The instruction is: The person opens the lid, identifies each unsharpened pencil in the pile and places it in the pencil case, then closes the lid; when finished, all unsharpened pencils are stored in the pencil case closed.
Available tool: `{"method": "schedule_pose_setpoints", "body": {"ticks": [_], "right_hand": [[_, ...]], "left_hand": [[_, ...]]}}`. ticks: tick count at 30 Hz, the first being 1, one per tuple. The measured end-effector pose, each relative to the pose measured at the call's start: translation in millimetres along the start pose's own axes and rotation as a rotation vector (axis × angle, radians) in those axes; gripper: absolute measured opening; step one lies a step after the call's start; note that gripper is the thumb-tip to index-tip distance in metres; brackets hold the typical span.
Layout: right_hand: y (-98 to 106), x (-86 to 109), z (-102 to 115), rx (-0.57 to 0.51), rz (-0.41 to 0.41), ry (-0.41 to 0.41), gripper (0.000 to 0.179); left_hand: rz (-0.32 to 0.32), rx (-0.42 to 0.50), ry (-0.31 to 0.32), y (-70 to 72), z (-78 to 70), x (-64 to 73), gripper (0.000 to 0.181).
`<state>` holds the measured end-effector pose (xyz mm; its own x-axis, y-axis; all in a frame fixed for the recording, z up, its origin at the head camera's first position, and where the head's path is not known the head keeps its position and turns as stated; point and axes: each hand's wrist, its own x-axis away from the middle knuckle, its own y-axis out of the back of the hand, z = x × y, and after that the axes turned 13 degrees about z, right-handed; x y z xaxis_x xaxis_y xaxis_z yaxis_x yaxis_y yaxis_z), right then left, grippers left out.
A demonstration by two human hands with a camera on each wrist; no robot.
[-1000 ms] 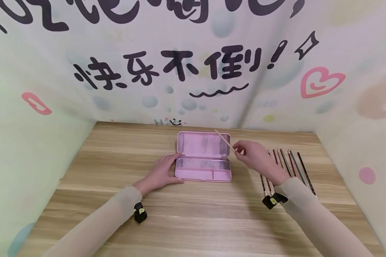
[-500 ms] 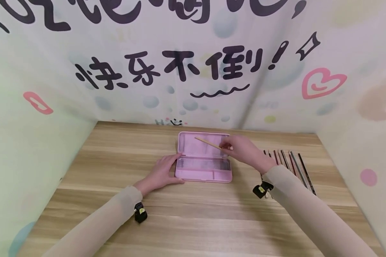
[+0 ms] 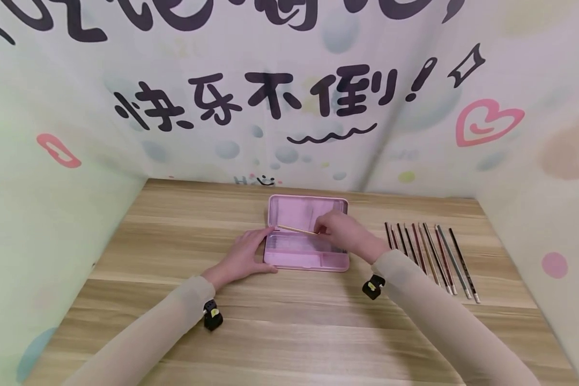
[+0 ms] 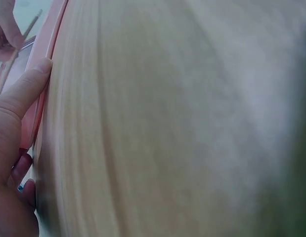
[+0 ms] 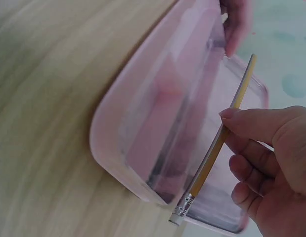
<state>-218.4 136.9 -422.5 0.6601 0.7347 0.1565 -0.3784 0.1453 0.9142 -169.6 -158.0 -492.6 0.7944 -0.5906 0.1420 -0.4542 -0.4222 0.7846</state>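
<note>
A pink pencil case (image 3: 291, 261) lies open on the table, its lid (image 3: 294, 210) tipped back towards the wall. My left hand (image 3: 241, 257) holds the case's left end, the thumb at the front edge and the fingers near the hinge. Between thumb and fingertips, my right hand (image 3: 344, 233) pinches a yellow pencil (image 5: 208, 160) with a metal band and an eraser. That pencil lies crosswise over the hinge area, above the case. In the right wrist view its eraser end points down past the case's right side. Part of the case is hidden by the right hand.
Several pencils (image 3: 464, 264) lie side by side on the wooden table (image 3: 289, 332), right of the case, their eraser ends towards me. A printed wall (image 3: 212, 155) stands close behind the case, with side walls left and right.
My right hand has moved left and down over the case with the pencil, which has turned from steeply slanted to nearly level. The left hand keeps its place on the case.
</note>
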Motion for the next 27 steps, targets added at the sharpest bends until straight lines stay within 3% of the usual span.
{"method": "schedule_pose_setpoints", "body": {"ticks": [6,13,27], "right_hand": [[-11.8,-8.7,2.6,0.111,-0.009,0.027,0.004],[-20.9,-17.2,9.5,0.233,0.009,-0.001,0.007],[-33.0,-19.4,14.2,0.348,-0.054,-0.031,0.012]], "left_hand": [[-0.003,-0.001,0.003,-1.1,0.8,-0.9,0.107],[0.016,0.015,0.022,0.5,-1.1,0.0,0.107],[0.004,0.053,0.039,0.2,-3.7,0.2,0.106]]}}
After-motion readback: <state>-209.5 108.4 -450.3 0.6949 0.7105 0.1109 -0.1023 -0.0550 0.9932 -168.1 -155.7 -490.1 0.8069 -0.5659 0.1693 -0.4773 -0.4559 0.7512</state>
